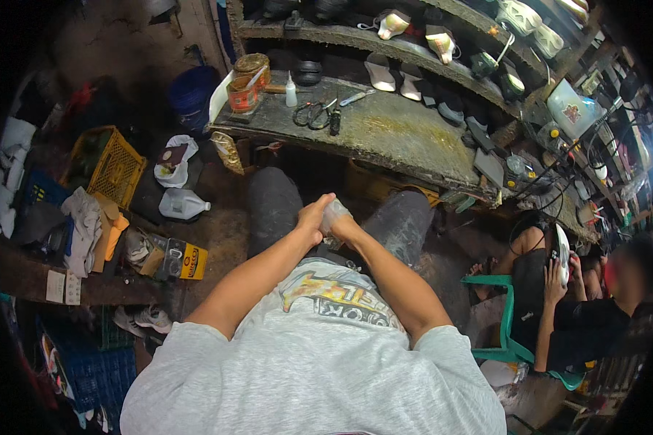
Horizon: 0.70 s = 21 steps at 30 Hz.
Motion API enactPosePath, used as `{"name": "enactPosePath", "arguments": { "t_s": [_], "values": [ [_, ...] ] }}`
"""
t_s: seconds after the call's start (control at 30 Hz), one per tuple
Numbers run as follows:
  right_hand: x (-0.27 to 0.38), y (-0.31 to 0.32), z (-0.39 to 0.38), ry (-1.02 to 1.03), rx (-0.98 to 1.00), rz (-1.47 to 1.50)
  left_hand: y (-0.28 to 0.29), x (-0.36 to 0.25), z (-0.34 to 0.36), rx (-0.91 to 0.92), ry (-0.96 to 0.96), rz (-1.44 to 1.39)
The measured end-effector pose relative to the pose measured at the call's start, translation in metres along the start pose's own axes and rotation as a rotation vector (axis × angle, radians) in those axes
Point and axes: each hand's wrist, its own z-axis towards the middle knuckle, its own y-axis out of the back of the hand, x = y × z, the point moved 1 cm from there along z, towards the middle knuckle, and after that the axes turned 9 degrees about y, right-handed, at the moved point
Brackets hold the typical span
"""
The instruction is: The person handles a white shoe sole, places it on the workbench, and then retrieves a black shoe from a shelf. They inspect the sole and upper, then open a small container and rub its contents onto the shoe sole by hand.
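A small pale, translucent object [335, 213] is being held between both hands above the lap, in front of the knees in dark grey trousers. The left hand [314, 217] is being kept closed around its left side, thumb up, and the right hand [343, 226] is being pressed against it from the right — the two hands are touching each other. What the object is cannot be told; most of it is being hidden by the fingers.

Beyond the knees a worn, stained table [384, 130] is being seen, well apart from the hands. On it a pair of scissors [312, 114] is lying beside a small dark tool [335, 122], with a small white squeeze bottle [291, 92] and an open tin [243, 94] standing further left. Shoe soles and shoes [395, 72] are being stored on the shelves behind.

On the floor to the left a white plastic jug [181, 204] is lying on its side, near a yellow crate [112, 167] and a small yellow box [192, 261]. At the right another person is sitting on a green plastic chair [504, 319] — a white sole [562, 254] is being held in that person's hands.
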Motion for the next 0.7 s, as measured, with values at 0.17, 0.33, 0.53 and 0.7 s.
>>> {"name": "enactPosePath", "arguments": {
  "t_s": [0.17, 0.33, 0.53, 0.7],
  "values": [
    [-0.002, 0.018, -0.042, -0.067, -0.28, 0.432, -0.032, 0.003, 0.005, 0.056, -0.287, 0.729],
    [0.051, 0.041, -0.091, 0.014, -0.101, 0.395, -0.046, -0.026, -0.075, 0.568, -1.055, 1.213],
    [0.157, 0.025, -0.167, 0.074, 0.434, 0.885, -0.069, -0.104, -0.259, 0.803, -0.999, 1.821],
    [0.233, -0.011, -0.186, 0.558, 0.815, 0.231, -0.065, -0.126, -0.356, 0.708, -0.572, 2.124]
  ]
}}
